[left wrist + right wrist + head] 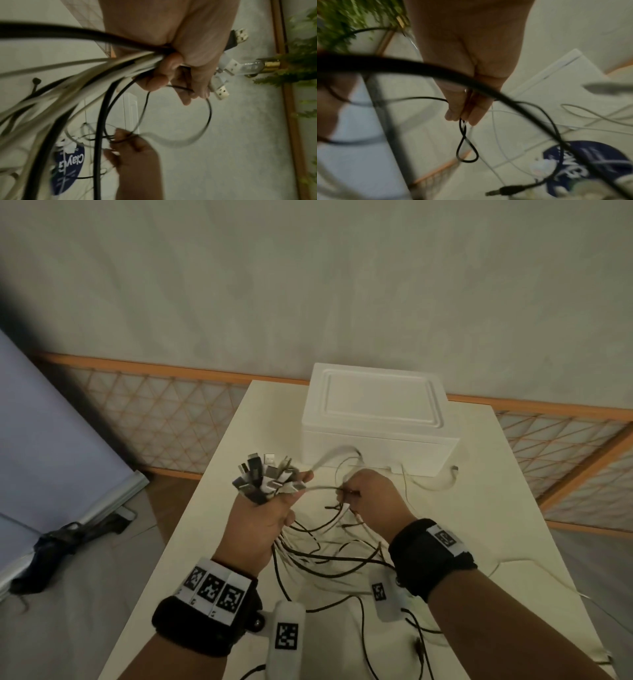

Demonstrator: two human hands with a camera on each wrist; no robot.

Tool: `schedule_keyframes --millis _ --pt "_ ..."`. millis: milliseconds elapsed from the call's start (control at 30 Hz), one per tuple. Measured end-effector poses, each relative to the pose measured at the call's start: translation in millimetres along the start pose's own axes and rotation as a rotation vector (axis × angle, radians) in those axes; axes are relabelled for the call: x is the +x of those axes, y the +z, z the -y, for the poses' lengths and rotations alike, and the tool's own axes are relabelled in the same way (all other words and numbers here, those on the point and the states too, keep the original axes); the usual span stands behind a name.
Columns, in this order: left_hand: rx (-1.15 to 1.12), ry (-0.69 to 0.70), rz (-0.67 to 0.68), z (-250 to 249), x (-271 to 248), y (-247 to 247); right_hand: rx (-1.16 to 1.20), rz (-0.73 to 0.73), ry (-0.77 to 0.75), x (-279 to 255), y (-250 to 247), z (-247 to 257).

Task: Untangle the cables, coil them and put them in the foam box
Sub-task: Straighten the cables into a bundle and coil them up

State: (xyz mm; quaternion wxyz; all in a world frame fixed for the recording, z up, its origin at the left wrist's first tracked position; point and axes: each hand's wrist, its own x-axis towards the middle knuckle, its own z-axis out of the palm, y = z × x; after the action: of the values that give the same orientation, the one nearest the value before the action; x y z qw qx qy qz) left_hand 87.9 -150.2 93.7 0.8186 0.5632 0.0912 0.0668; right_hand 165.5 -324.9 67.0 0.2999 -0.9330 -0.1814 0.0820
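My left hand is raised above the table and grips a bunch of black and white cables just below their USB plugs, which fan out above the fist. The cables hang down in a tangle onto the table. My right hand, just to the right, pinches a few thin black and white strands; a small black loop hangs below its fingertips. The white foam box stands behind the hands with its lid on.
The white table is narrow, with floor beyond its left and right edges. Loose cable ends trail toward the box front and the table's near right. A grey board and a dark bag lie on the floor at left. A lattice fence runs behind.
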Motion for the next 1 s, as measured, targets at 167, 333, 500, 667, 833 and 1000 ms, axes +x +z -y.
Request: schedule_keyframes --millis 167,333,500,667,833,1000 --pt "0.037 -0.146 -0.028 14 8 8 0.349 -0.121 -0.102 -5 -10 36" --pt "-0.154 -0.225 -0.235 16 17 11 0.631 -0.134 -0.023 -15 -21 53" --pt "-0.098 -0.255 -0.377 25 15 6 0.502 -0.136 -0.133 -13 -18 48" --pt "-0.148 -0.339 -0.345 26 12 4 0.285 -0.107 -0.269 -9 -13 50" --pt "-0.307 -0.402 -0.330 23 10 3 0.342 -0.088 -0.182 -14 -11 51" --pt "-0.432 -0.379 -0.247 22 6 1 0.643 -0.025 -0.092 -19 -13 53"
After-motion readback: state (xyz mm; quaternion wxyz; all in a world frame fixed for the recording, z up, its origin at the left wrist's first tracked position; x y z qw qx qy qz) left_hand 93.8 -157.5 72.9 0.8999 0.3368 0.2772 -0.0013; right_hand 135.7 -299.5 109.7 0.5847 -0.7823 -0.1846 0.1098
